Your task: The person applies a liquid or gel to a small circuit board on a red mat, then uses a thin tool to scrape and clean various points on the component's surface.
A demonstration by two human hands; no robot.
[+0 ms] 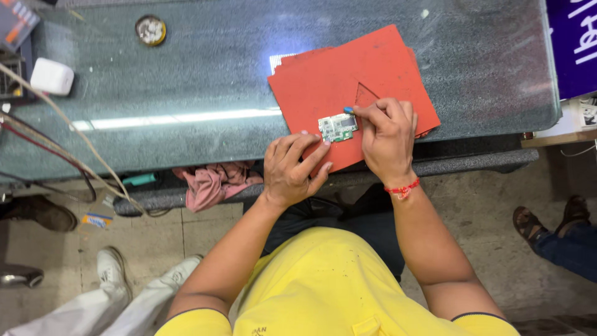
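A small green circuit board (338,127) lies on a red mat (348,81) at the centre of the frame, on a glass counter (186,81). The left hand (291,169) presses fingertips against the board's lower left edge. The right hand (388,138) pinches a blue-tipped tool (348,110) touching the board's upper right corner.

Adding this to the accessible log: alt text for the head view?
Seen from above, a person in a yellow shirt steadies a small green circuit board on a red mat with the left hand, while the right hand holds a blue-tipped tool to its edge. The mat lies on a dark glass counter.
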